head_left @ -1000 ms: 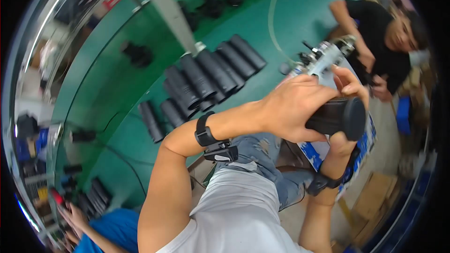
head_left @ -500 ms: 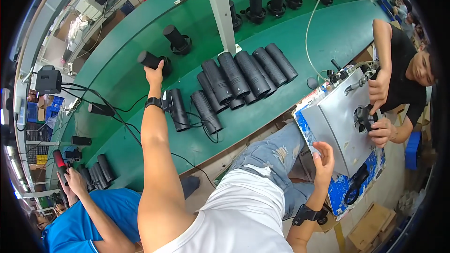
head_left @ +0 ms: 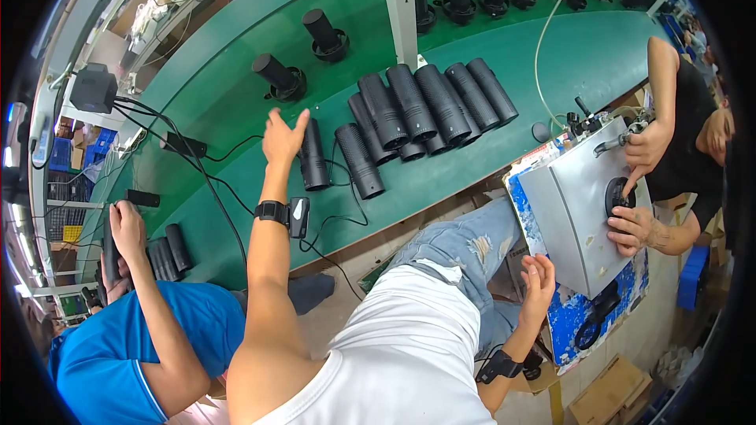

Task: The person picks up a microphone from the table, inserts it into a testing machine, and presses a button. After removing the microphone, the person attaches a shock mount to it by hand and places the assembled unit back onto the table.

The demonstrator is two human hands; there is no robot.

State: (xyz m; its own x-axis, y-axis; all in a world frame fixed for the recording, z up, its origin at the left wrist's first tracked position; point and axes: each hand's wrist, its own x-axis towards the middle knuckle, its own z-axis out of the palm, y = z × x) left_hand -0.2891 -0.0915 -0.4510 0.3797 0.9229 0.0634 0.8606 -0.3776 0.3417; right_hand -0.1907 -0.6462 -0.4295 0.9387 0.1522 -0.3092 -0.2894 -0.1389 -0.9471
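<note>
My left hand (head_left: 283, 138) is raised over the green bench, fingers spread, with nothing in it. Just beyond it stands a black cylinder on a round collar-like base (head_left: 274, 72), apart from my fingers. A black ribbed tube (head_left: 313, 159) lies right beside the hand, partly behind it, with another ribbed tube (head_left: 359, 161) to its right. My right hand (head_left: 538, 287) hangs near the front edge of the blue worn stand (head_left: 561, 338), fingers loosely bent and apart, holding nothing. Close to it is a silver metal box fixture (head_left: 563, 228).
A pile of black tubes (head_left: 429, 110) lies mid-bench by a white post (head_left: 398, 12). More based cylinders (head_left: 461, 0) stand along the green belt. Cables (head_left: 224, 205) hang at left. One co-worker (head_left: 157, 330) sits left; another's hands (head_left: 634, 220) work at the fixture's round black part.
My left hand has let go of the based black cylinder, which stays standing on the belt, and has drawn back toward me. My right hand has lowered slightly. The view has shifted.
</note>
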